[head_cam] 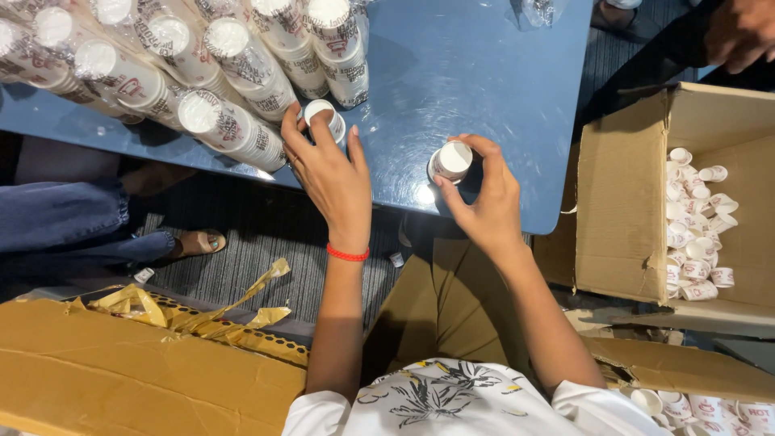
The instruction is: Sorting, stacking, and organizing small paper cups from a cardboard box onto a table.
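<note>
The right hand (483, 202) is curling its thumb and fingers closed around a small white paper cup (450, 160) just above the blue table (476, 73) near its front edge, while the left hand (329, 173) is reaching further in, fingers loosely spread and pinching another small cup (324, 119) at the end of the nearest lying stack. Cups seem to be getting gathered into the long sleeved stacks (230, 121) lying across the table's far left; adding one calls for lining its mouth squarely with the stack's end.
</note>
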